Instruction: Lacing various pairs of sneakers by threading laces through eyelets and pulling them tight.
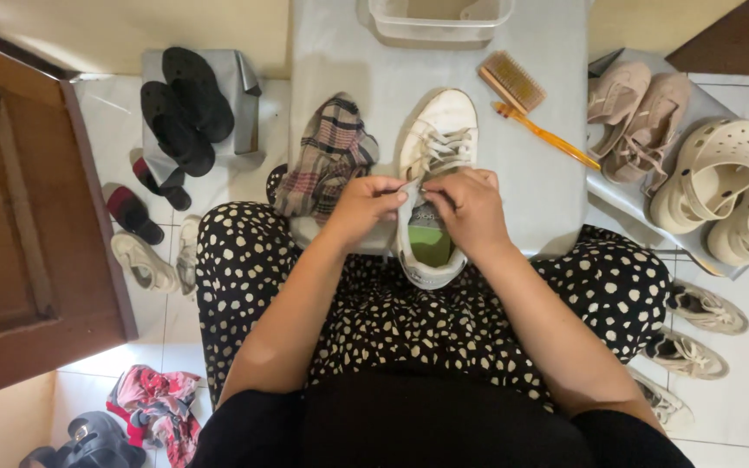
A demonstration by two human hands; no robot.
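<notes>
A seated person in polka-dot trousers works on a white lace-up sneaker [436, 165] that lies toe-away on a low grey table [556, 182], its heel overhanging the table's near edge above the person's lap. The left hand [364, 208], at the sneaker's left side, has thumb and forefinger pinched shut on the end of a white shoelace [411, 184] near the shoe's top eyelets. The right hand [472, 211] rests over the sneaker's tongue and opening, fingers curled closed and pinching the same lace just beside the left fingertips. A green insole [432, 246] shows inside the shoe below the hands.

Just left of the sneaker, a plaid cloth [333, 152] lies bunched on the table, touching or nearly touching the shoe's side. Right of the sneaker's toe sit a wooden scrub brush [513, 81] and an orange-handled toothbrush [546, 134], near but apart from it. Beyond the toe, at the table's far edge, stands a clear plastic tub [440, 19].

Well to the sneaker's right, a pair of beige strap shoes [637, 113] and cream clogs [721, 178] rest on a grey board. Well to its left, black sandals [185, 108] lie on a grey box on the tiled floor.
</notes>
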